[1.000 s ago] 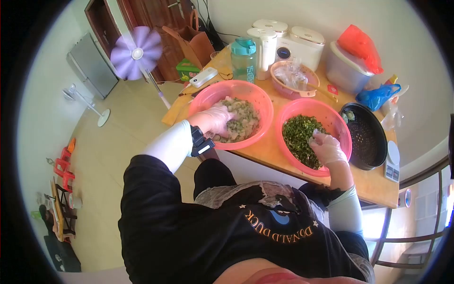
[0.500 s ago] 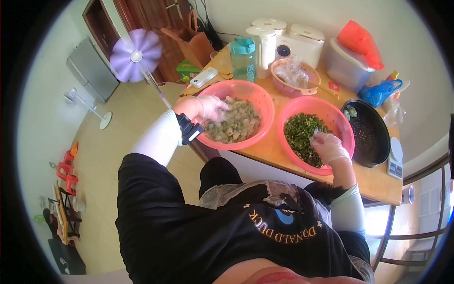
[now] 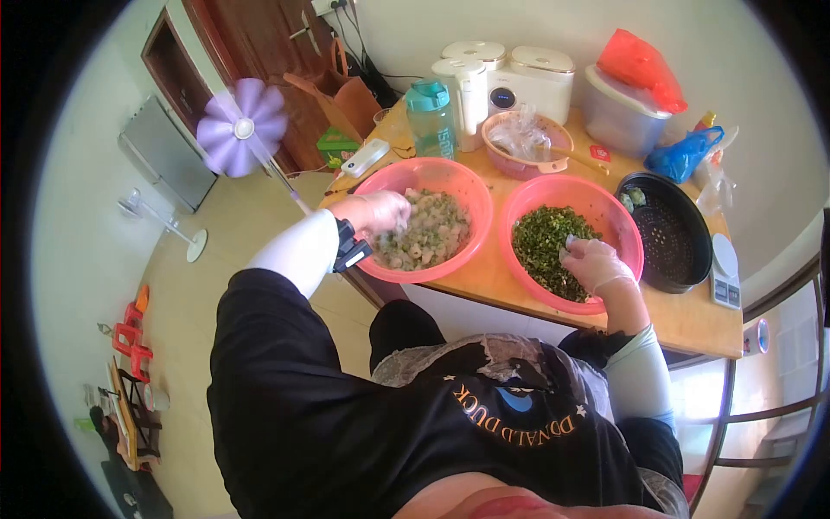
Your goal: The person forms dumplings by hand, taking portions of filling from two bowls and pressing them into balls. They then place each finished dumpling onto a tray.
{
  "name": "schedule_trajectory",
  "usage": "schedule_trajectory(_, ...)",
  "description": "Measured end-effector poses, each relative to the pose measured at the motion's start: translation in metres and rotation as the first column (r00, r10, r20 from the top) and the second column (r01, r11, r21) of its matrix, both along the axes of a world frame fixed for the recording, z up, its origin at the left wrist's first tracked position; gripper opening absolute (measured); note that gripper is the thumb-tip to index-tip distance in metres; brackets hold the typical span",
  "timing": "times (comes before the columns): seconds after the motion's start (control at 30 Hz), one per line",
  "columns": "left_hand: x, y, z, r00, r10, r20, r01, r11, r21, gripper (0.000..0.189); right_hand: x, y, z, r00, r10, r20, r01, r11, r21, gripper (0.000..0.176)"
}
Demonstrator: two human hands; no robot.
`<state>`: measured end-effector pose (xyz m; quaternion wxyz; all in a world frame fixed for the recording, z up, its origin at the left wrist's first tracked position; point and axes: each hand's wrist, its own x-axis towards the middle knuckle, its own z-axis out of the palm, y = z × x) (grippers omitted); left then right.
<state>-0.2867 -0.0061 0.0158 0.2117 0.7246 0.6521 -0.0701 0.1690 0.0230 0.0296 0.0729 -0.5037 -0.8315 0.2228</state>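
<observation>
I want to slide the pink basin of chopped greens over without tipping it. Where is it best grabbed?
Probably by the rim of the greens basin at its near edge, coming from the front of the table, thumb over the lip. The walls are smooth, sloped and handle-free, and the right hand rests inside there.

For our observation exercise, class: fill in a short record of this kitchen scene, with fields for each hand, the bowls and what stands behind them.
Left hand: gloved, in the pale chunky mix
Right hand: gloved, on the chopped greens
Bowls: left pink bowl and right pink bowl, side by side on the wooden table
Behind: teal bottle, black perforated tray
</observation>
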Motion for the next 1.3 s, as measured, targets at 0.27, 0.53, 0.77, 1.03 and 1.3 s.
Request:
schedule_trajectory(0.27, -0.011, -0.024, 0.045, 0.091, 0.338, 0.937, -0.414, 0.868, -0.272, 0.034, 0.0, 0.0, 0.002, 1.0, -0.016, -0.018, 0.015, 0.998, -0.053, 0.037)
schedule_trajectory(0.53, 0.066, -0.055, 0.017, -0.698, 0.024, 0.716, -0.259, 0.923, -0.283, 0.035, -0.047, -0.038, 0.074, 0.968, -0.008, -0.251, 0.005, 1.0, -0.011, 0.038)
schedule_trajectory(0.77, 0.105, -0.064, -0.004, -0.669, -0.033, 0.743, -0.393, 0.864, -0.315, 0.024, -0.178, -0.05, 0.064, 0.84, 0.408, -0.357, -0.349, 0.911, 0.222, 0.031)
schedule_trajectory(1.03, 0.081, -0.074, -0.016, -0.7, 0.055, 0.712, -0.39, 0.806, -0.446, 0.02, -0.245, -0.031, -0.024, 0.74, 0.263, -0.619, -0.325, 0.946, 0.014, 0.024)
schedule_trajectory(1.3, 0.066, -0.056, -0.044, -0.841, 0.023, 0.54, -0.288, 0.826, -0.484, 0.015, -0.247, -0.014, -0.02, 0.871, 0.489, -0.052, -0.459, 0.846, 0.271, 0.035)
